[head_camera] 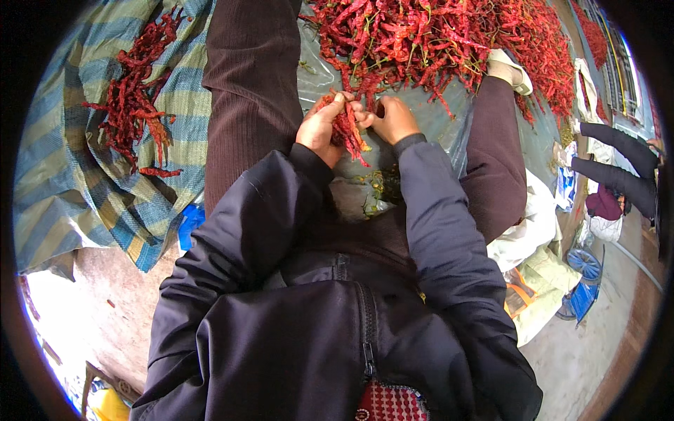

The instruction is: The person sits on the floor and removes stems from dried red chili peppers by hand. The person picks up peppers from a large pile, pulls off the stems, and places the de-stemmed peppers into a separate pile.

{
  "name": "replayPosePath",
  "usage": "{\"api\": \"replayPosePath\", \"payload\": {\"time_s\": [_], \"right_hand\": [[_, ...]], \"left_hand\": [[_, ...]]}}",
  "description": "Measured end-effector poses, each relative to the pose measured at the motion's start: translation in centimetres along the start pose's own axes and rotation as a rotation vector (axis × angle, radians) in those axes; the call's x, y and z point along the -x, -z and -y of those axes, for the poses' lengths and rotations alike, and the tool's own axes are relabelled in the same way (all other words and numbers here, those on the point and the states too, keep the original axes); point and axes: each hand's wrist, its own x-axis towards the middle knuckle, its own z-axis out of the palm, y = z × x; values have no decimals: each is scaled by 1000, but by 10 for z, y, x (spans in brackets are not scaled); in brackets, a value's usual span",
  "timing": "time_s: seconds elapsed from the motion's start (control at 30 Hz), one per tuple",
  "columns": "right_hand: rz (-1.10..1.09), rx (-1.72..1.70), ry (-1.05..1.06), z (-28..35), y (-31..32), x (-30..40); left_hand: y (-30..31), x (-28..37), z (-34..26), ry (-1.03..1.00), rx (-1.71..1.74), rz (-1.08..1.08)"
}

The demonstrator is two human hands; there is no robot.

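My left hand (pixel 322 129) is closed round a small bunch of dried red chilies (pixel 346 126), whose tips hang down between my hands. Close beside it on the right, my right hand (pixel 394 120) has its fingers bent, with thumb and fingertips meeting near the bunch; whether they pinch a stem is too small to tell. Just beyond both hands a large heap of dried red chilies (pixel 410 37) with some green stems lies on plastic sheeting (pixel 445 118). Green stem scraps (pixel 387 184) lie between my legs, partly hidden by my right sleeve.
A smaller pile of dried chilies (pixel 137 94) lies on a striped woven tarp (pixel 52 137) at the left. My legs flank the sheeting. At the right are white sacks (pixel 532 226), a blue wheeled object (pixel 584 268) and another person's dark-clothed legs (pixel 613 181).
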Motion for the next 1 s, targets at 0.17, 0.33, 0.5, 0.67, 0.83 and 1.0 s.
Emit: {"api": "replayPosePath", "payload": {"time_s": [0.17,0.33,0.5,0.67,0.83,1.0], "right_hand": [[189,84,-102,-22,42,33],[203,-540,-199,55,94,72],[294,-768,-127,87,79,86],[74,-858,-361,69,62,82],[-283,-963,-528,-3,59,79],[60,-408,-146,-34,51,72]], "left_hand": [[-16,7,-4,27,143,-8],[-7,3,-4,-45,69,108],[-17,9,-10,-39,-63,80],[-17,15,2,-19,-63,-41],[-10,32,1,-111,-229,-298],[-8,28,1,-140,-273,-305]]}}
